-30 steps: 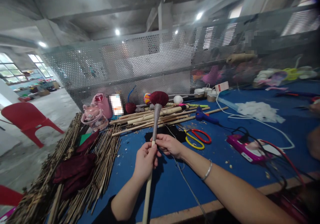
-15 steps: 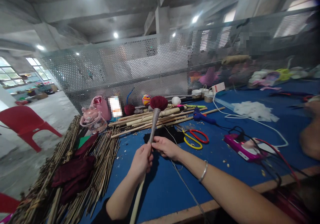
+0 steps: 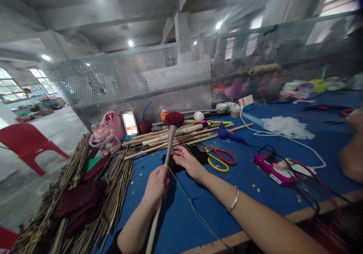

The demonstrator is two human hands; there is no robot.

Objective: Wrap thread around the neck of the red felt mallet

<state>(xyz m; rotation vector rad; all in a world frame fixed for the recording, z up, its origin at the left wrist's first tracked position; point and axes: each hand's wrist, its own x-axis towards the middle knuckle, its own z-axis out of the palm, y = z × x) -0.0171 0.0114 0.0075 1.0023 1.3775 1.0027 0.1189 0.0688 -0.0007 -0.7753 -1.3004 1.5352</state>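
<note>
"Padded stick [image 3: 169, 154], topped by a dark red head [image 3: 174, 119]: where was it?"

"Above the blue table [image 3: 178, 225], tilted. Its long axis ran from the near edge up and slightly to the right, with the head at the far end and grey wrapping [image 3: 171, 135] along the shaft just below it."

"Which hand was nearer?"

"The left hand [image 3: 157, 182]. Its fingers were closed around the shaft by the lower end of the wrapping, and the bare part came out beneath the fist."

"And the right hand [image 3: 188, 163]?"

"Just to the right of the stick, fingers parted and loosely bent, the tips pointing across at the wrapped length. They had no grip on the shaft; whether one brushed it could not be told."

"What of the thread [image 3: 194, 207]?"

"It left the stick near the left thumb and slanted down to the right, below the right palm, toward the near side. Whether a finger held it could not be told."

"And close by?"

"A dark cloth [image 3: 201, 155] lay beneath the right hand, red-and-yellow scissors [image 3: 222, 151] to its right, and loose sticks [image 3: 188, 130] crosswise beyond."
</note>
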